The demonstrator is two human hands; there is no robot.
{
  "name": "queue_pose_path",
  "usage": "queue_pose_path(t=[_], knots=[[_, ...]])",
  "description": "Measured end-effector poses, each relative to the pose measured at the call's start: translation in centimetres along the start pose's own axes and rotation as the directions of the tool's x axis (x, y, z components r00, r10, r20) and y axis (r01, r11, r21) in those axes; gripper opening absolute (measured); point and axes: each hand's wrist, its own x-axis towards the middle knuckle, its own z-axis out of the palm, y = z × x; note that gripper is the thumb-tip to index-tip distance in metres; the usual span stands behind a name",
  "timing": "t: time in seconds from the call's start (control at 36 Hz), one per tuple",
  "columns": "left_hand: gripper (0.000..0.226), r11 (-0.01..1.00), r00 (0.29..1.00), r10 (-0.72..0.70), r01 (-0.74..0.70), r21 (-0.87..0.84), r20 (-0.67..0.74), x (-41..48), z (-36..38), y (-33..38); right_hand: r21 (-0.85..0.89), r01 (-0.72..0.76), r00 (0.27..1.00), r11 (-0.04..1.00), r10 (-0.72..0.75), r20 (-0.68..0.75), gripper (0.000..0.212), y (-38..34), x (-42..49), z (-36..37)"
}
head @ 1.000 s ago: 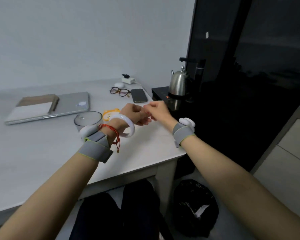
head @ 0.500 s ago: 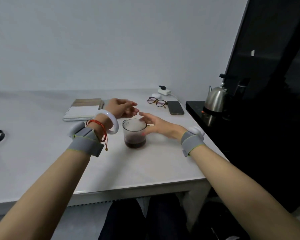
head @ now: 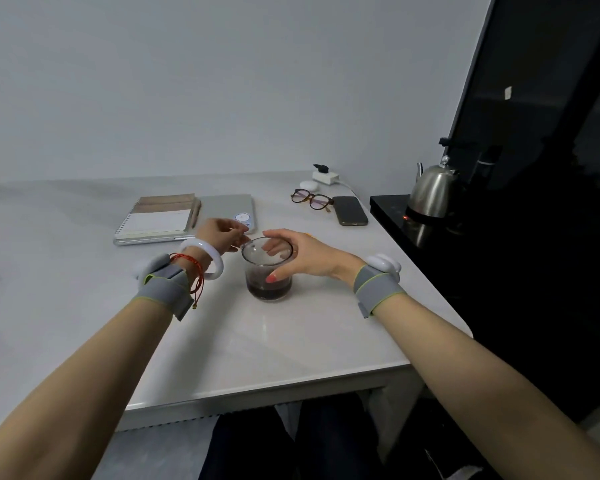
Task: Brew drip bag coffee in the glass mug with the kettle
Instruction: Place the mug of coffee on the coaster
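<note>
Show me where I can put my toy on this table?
Bare table spreads left of the notebook. Another bare patch lies in front of the glass mug, up to the near edge. Crowded: the back right, with glasses, phone and charger.

Hands flanking glass mug, kettle at right

Nothing here is legible to me: the round sticker on the laptop is blurred, and the small tag on the dark panel is too tiny to read.
</note>
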Motion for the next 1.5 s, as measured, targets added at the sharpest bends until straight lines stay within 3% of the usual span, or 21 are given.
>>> queue_pose_path(t=[0.22,0.42,0.56,0.7,1.0,1.11,1.22,1.42,1.5], knots=[[0.024,0.947,0.986,0.140,-0.160,0.278,0.092,1.7,2.1,-0.4,0.030,-0.041,0.998,0.999,0.042,-0.049,0.077,0.5,0.9,-2.6],[0.027,0.850,0.970,0.155,-0.228,0.475,0.187,1.7,4.0,0.0,0.080,-0.041,0.990,0.996,0.051,-0.131,0.074,0.7,1.1,-5.9],[0.039,0.779,0.925,0.187,-0.345,0.523,0.332,2.2,5.7,-0.2,0.092,-0.053,0.970,0.994,0.073,-0.230,0.073,0.8,2.0,-7.6],[0.039,0.710,0.902,0.239,-0.414,0.570,0.359,3.3,6.6,-0.9,0.075,-0.070,0.945,0.995,0.090,-0.315,0.076,1.3,2.8,-8.5],[0.025,0.399,0.784,0.295,-0.621,0.675,0.547,4.7,6.8,0.2,0.089,-0.090,0.903,0.992,0.119,-0.412,0.079,2.3,3.4,-9.5],[0.021,0.400,0.773,0.348,-0.634,0.662,0.530,4.7,4.9,0.3,0.095,-0.091,0.902,0.991,0.122,-0.415,0.079,2.2,3.8,-9.1],[0.018,0.407,0.715,0.493,-0.693,0.595,0.496,4.2,2.7,-0.6,0.105,-0.084,0.908,0.991,0.119,-0.402,0.077,1.8,4.0,-8.4],[0.016,0.386,0.721,0.515,-0.679,0.625,0.464,1.7,0.1,-1.9,0.097,-0.082,0.918,0.992,0.113,-0.379,0.077,0.8,4.4,-5.7],[0.028,0.436,0.767,0.476,-0.630,0.642,0.430,0.7,-0.4,-2.1,0.093,-0.084,0.917,0.992,0.113,-0.383,0.080,0.4,4.4,-4.8]])
